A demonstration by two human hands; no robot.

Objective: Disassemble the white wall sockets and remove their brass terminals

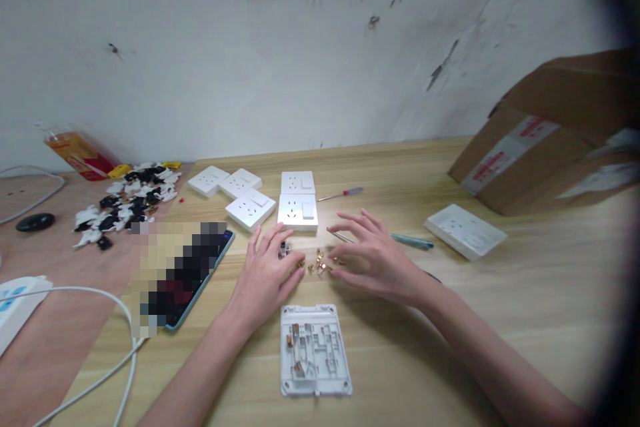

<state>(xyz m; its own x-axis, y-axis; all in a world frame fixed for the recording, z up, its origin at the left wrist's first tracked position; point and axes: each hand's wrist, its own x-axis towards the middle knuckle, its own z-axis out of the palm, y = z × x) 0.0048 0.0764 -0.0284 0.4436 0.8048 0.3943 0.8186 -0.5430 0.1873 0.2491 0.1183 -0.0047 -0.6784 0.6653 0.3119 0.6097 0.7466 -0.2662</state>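
My left hand [267, 273] lies palm down on the wooden table [525, 293], fingers stretched toward a small heap of brass contact pieces [319, 262]; a small grey part [285, 249] sits at its fingertips. My right hand [373, 255] hovers over the right side of that heap, fingers spread and slightly curled. Just in front of me lies an opened white socket back [315, 349], its inside facing up, with a few brass pieces fitted. Neither hand visibly holds anything.
Several white socket plates [299, 212] lie beyond the hands; another socket plate [465, 231] rests at the right. Two screwdrivers [345, 193] [410, 240], a cardboard box [550, 133], a phone [185, 273], a pile of black and white parts [130, 203], a power strip [15, 307] and its cable [125, 347].
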